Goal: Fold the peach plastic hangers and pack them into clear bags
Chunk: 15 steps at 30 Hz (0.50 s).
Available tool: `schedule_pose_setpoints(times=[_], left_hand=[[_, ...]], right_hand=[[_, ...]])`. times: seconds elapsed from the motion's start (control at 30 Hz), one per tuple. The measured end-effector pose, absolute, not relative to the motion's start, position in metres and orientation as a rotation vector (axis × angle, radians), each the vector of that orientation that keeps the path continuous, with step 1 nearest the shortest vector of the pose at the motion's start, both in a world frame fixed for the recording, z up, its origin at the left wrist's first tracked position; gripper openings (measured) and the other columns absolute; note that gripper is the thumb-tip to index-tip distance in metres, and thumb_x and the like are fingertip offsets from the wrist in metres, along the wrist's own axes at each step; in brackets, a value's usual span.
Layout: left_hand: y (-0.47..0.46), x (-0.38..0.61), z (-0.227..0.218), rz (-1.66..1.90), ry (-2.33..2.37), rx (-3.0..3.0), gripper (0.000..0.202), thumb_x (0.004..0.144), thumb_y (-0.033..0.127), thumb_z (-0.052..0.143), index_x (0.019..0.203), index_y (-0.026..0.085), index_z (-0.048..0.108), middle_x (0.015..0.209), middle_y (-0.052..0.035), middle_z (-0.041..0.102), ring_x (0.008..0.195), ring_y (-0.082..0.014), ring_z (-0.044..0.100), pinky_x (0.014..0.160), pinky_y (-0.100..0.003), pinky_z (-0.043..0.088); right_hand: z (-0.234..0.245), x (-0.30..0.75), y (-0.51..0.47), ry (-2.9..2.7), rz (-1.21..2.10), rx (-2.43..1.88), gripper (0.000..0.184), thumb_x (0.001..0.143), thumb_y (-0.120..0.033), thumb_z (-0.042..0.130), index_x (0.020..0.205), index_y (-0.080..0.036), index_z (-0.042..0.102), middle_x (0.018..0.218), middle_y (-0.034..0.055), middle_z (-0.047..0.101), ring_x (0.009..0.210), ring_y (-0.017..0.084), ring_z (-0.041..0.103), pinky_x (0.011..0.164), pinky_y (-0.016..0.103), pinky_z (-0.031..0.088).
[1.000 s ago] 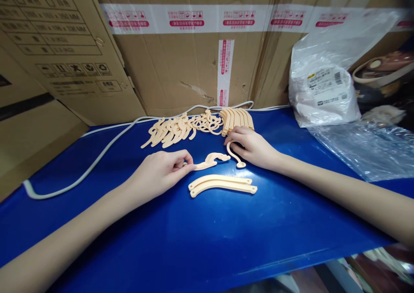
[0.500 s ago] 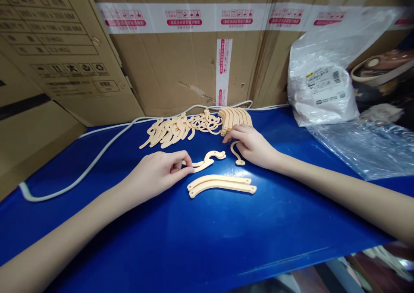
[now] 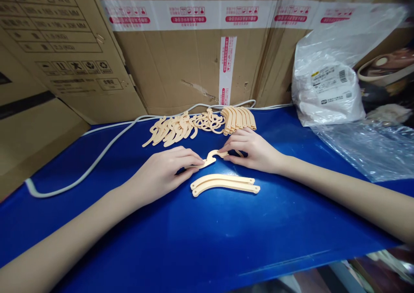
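On the blue table top (image 3: 207,241), my left hand (image 3: 164,170) pinches the left end of a curved cream plastic hanger piece (image 3: 210,158). My right hand (image 3: 254,150) pinches that same piece at its right end, and a small cream hook mostly hidden under its fingers. Two long curved cream arms (image 3: 224,184) lie side by side just in front of both hands, untouched. Behind the hands sits a row of more cream parts: a loose heap of pieces (image 3: 171,130), tangled hooks (image 3: 208,121) and a neat stack of arms (image 3: 238,118).
Taped cardboard boxes (image 3: 194,60) wall off the back and left. A grey-white cable (image 3: 97,155) runs along the table's back and left side. A white plastic bag (image 3: 326,90) and clear plastic film (image 3: 365,150) lie at the right.
My right hand has moved left with the small hook and now meets the right end of the piece that my left hand holds. My left hand's fingers have stretched forward over it.
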State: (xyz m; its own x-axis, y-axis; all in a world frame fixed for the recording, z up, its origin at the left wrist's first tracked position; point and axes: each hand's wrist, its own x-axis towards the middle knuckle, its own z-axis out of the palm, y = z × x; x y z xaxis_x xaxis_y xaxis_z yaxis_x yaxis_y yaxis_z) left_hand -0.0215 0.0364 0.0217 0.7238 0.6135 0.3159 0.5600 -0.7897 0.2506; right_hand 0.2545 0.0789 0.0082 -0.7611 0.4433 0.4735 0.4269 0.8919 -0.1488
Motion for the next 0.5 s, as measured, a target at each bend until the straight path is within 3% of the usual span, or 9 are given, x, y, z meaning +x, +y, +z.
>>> schedule_pose_setpoints(times=[0.23,0.5], left_hand=[[0.0372,-0.0221,0.0209,0.589,0.983,2.766,0.026,0.099,0.024,0.047,0.108,0.022,0.071,0.111,-0.003,0.07,0.101,-0.016,0.065,0.086,-0.028,0.05],[0.0339,-0.021,0.0231,0.588,0.994,2.768,0.023,0.097,0.025,0.05,0.103,0.022,0.071,0.11,-0.0022,0.071,0.099,-0.0152,0.066,0.084,-0.027,0.051]], right_hand=[[0.0108,0.2506,0.0729,-2.549,-0.042,-0.582,0.015,0.096,-0.025,0.056,0.097,-0.02,0.069,0.093,0.0049,0.071,0.085,0.02,0.059,0.079,0.036,0.041],[0.0073,0.2497,0.0742,-2.508,0.136,-0.539,0.013,0.093,-0.026,0.061,0.094,-0.021,0.074,0.096,0.0051,0.069,0.086,0.019,0.062,0.079,0.035,0.048]])
